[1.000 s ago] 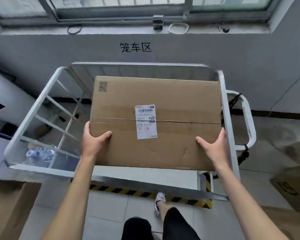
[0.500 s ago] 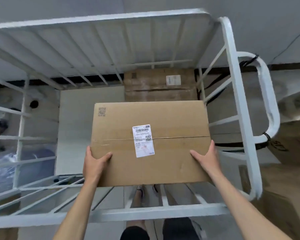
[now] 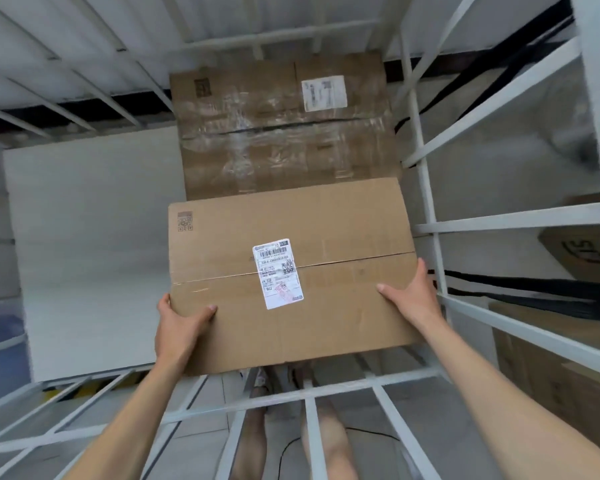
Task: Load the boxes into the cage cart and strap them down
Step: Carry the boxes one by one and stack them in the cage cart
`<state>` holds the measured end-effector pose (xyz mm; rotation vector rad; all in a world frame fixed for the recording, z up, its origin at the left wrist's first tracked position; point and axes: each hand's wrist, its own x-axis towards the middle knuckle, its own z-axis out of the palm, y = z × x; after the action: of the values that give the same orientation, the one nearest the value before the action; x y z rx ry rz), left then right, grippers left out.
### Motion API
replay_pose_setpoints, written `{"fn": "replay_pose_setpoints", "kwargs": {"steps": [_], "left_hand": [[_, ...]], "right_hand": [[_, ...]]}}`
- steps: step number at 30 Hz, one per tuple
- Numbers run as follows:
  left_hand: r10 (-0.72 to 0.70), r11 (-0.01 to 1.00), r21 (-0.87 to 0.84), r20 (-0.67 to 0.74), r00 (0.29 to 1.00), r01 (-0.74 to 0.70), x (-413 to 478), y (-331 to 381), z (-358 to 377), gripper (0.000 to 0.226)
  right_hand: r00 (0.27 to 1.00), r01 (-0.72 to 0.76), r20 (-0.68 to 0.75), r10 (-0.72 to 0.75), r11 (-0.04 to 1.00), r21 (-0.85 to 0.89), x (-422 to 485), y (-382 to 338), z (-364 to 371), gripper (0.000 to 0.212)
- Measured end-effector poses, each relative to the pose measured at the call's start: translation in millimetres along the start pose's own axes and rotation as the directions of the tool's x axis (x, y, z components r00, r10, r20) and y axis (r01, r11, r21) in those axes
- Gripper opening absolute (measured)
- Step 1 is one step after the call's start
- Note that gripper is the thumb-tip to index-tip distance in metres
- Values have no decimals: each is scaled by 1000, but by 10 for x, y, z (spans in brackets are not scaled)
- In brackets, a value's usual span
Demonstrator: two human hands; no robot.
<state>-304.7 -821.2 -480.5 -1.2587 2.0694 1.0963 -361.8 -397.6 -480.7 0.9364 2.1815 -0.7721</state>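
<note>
Left hand and right hand grip labelled box inside cage cart; taped box already loaded. Strapping apparently not begun.

- Soft, even, fairly bright light fills the view. Its source is out of frame, and no hard shadow falls anywhere.
- The flat brown cardboard box in the centre is sharpest, and its white printed label is partly legible.
- A whitish glare lies on the clear tape of the creased brown carton behind it. That carton's pale label is washed out and smeared.
- The white metal cage bars fan out and stretch toward the edges, and the left margin blurs into grey-blue smudges.
</note>
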Motion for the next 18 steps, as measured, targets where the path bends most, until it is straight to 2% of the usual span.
{"fn": "replay_pose_setpoints", "kwargs": {"steps": [7, 12, 15, 18], "left_hand": [[-43, 996, 85, 97, 994, 35, 382, -199, 571, 100], [-46, 994, 105, 125, 991, 33, 606, -227, 713, 107], [-36, 994, 108, 180, 983, 17, 709, -260, 745, 104], [-36, 993, 119, 244, 969, 7, 796, -282, 787, 100]], "right_hand": [[998, -51, -52, 47, 996, -75, 451, 315, 229, 115], [992, 41, -101, -73, 958, -285, 497, 390, 494, 80], [995, 83, -22, -97, 931, -356, 496, 423, 667, 71], [978, 171, 170, -121, 932, -320, 491, 345, 869, 76]]}}
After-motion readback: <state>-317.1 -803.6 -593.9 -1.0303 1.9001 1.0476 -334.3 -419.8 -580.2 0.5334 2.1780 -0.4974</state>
